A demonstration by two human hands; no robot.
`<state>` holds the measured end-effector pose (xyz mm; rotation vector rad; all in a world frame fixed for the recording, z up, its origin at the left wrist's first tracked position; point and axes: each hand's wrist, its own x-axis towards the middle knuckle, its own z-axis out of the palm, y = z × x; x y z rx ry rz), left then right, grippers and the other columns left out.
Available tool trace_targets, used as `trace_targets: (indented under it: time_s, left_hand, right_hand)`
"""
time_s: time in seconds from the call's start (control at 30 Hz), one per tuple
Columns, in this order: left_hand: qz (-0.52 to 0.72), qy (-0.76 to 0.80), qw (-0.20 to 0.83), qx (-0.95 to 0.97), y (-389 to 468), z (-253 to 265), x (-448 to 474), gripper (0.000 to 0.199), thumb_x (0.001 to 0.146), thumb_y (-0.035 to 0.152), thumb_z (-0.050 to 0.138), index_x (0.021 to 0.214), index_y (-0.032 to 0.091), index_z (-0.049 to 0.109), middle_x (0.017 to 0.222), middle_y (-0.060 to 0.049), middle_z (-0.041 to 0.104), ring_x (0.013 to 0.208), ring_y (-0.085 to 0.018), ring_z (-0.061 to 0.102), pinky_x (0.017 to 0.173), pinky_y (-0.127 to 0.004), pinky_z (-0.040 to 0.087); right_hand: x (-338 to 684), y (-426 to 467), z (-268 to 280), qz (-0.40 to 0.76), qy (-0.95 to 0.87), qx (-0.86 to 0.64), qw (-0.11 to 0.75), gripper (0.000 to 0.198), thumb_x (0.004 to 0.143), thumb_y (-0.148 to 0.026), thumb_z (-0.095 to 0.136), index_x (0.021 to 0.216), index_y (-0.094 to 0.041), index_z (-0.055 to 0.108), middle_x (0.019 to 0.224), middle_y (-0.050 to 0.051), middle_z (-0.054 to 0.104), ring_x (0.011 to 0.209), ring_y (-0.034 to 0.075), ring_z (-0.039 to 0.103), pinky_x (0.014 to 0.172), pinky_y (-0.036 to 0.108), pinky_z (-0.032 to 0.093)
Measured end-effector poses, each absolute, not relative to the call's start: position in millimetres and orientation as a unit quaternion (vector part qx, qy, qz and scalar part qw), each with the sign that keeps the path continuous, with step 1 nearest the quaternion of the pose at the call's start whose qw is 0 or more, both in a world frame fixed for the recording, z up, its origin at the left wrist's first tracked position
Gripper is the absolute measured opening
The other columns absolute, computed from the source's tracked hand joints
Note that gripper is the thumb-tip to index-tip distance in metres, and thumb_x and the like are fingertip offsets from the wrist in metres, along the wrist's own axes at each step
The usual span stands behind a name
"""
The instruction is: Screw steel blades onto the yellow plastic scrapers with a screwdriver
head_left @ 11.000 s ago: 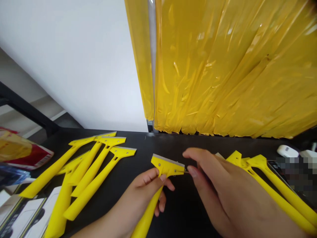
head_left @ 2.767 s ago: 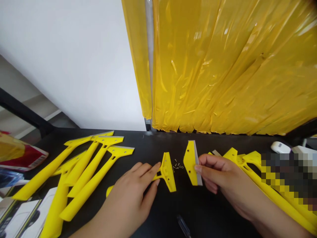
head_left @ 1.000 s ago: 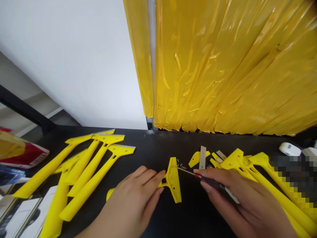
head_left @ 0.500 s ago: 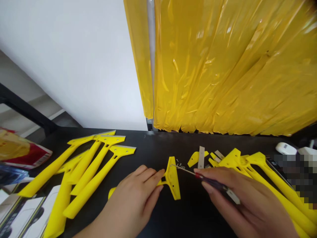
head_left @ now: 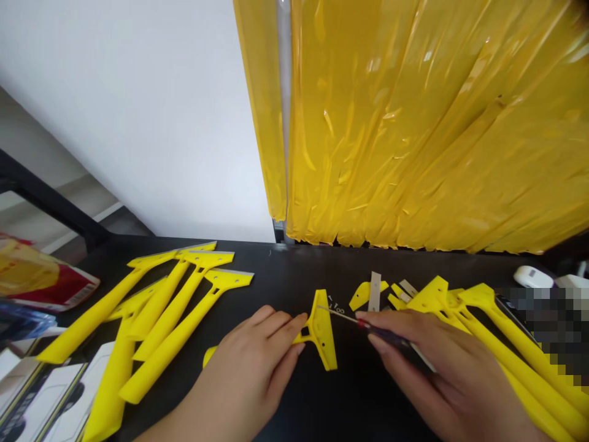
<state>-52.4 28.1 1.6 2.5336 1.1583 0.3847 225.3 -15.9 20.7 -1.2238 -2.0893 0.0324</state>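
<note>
My left hand (head_left: 257, 362) is closed round the handle of a yellow scraper (head_left: 324, 341), whose flared head points right and shows no metal blade. Between the thumb and fingers of my right hand (head_left: 427, 362) is a screwdriver (head_left: 384, 336) with a dark handle and a red collar. Its thin shaft reaches left, and the tip meets the upper part of the scraper's head, near a hole. Small screws and washers (head_left: 338, 307) lie just right of that head. Behind my right hand a metal blade (head_left: 374, 293) rests across a yellow cover plate (head_left: 359, 297).
Several yellow scrapers with blades (head_left: 227, 279) lie fanned out at left. More yellow scrapers (head_left: 488, 313) are piled at right, partly behind my hand. White boxes (head_left: 59, 393) and a red-yellow packet (head_left: 69, 285) stand at far left. Yellow plastic sheeting (head_left: 391, 123) hangs behind the black table (head_left: 294, 264).
My right hand has turned slightly with the screwdriver, and its handle now sits a little lower and further left. The left hand and the scraper are nearly still.
</note>
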Motion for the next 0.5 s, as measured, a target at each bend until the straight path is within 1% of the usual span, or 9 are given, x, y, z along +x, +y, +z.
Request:
trace_targets:
  time_s: [0.07, 0.2, 0.37, 0.5]
  left_hand:
    - [0.136, 0.407, 0.161, 0.889, 28.4, 1.7, -52.4, 0.039, 0.106, 0.023, 0.049, 0.142, 0.026, 0.064, 0.116, -0.007, 0.074, 0.106, -0.027, 0.067, 0.095, -0.048, 0.059]
    - [0.132, 0.417, 0.152, 0.886, 29.2, 0.6, -53.4, 0.039, 0.106, 0.024, 0.050, 0.142, 0.025, 0.063, 0.121, -0.008, 0.074, 0.110, -0.028, 0.067, 0.099, -0.049, 0.058]
    - [0.134, 0.417, 0.150, 0.887, 29.0, -0.4, -54.7, 0.040, 0.105, 0.023, 0.050, 0.143, 0.025, 0.063, 0.119, -0.008, 0.075, 0.109, -0.027, 0.068, 0.100, -0.049, 0.058]
    - [0.139, 0.412, 0.144, 0.889, 28.7, 0.4, -53.7, 0.040, 0.105, 0.023, 0.050, 0.142, 0.025, 0.064, 0.119, -0.008, 0.075, 0.109, -0.028, 0.068, 0.100, -0.049, 0.059]
  right_hand:
    - [224.7, -15.9, 19.5, 0.014, -0.811, -0.472, 0.344, 0.020, 0.101, -0.022, 0.060, 0.120, -0.027, 0.066, 0.106, -0.003, 0.079, 0.094, 0.010, 0.076, 0.087, 0.019, 0.057]
    - [225.7, -16.3, 20.5, 0.008, -0.797, -0.485, 0.360, 0.026, 0.102, -0.021, 0.058, 0.128, -0.026, 0.063, 0.113, -0.002, 0.078, 0.102, 0.011, 0.075, 0.092, 0.020, 0.056]
    - [226.1, -12.0, 18.5, 0.012, -0.815, -0.472, 0.335, 0.025, 0.102, -0.020, 0.058, 0.125, -0.027, 0.064, 0.108, -0.002, 0.078, 0.095, 0.012, 0.075, 0.087, 0.024, 0.058]
    - [224.5, -11.0, 15.1, 0.006, -0.817, -0.472, 0.331, 0.026, 0.102, -0.020, 0.058, 0.126, -0.026, 0.064, 0.111, -0.001, 0.078, 0.097, 0.013, 0.075, 0.088, 0.025, 0.058]
